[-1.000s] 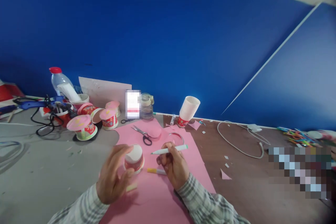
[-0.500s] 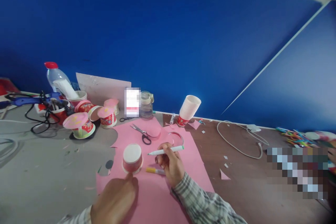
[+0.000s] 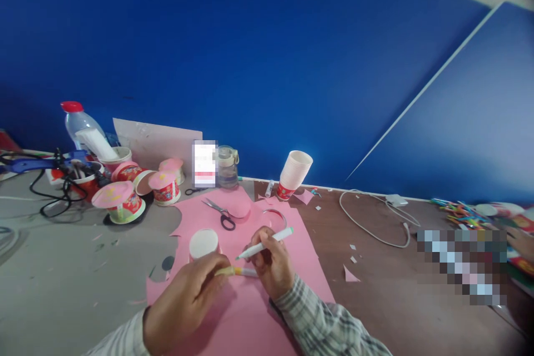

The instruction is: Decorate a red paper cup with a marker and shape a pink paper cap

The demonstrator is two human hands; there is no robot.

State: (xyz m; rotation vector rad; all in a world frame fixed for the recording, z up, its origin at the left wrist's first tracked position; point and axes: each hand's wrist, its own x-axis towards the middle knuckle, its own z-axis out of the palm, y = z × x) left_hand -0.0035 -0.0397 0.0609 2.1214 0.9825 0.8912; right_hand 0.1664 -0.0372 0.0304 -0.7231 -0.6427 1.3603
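My right hand (image 3: 273, 261) is closed in a pen grip around a white marker with green ends (image 3: 267, 243), its thin tip pointing left. Low over the pink paper (image 3: 246, 317), my left hand (image 3: 196, 295) has its thumb and fingers pinched at the yellow end of a second marker, the yellow marker (image 3: 246, 271). That marker lies just under my right hand, its far end hidden. An upside-down paper cup wrapped in pink (image 3: 203, 243) stands behind my left hand, its lower part covered by it. Scissors (image 3: 223, 214) lie open on the paper beyond.
Decorated cups with pink tops (image 3: 119, 200) stand at the left, near a bottle (image 3: 81, 125). A tilted stack of paper cups (image 3: 294, 173) and a jar (image 3: 228, 167) stand by the blue wall. A white cable (image 3: 367, 228) and another person's hand (image 3: 521, 242) are at the right.
My left hand has moved off the cup's base, rightward to the yellow marker, closing on its end. The green-ended marker in my right hand has tilted, tip lower. The view has shifted slightly.
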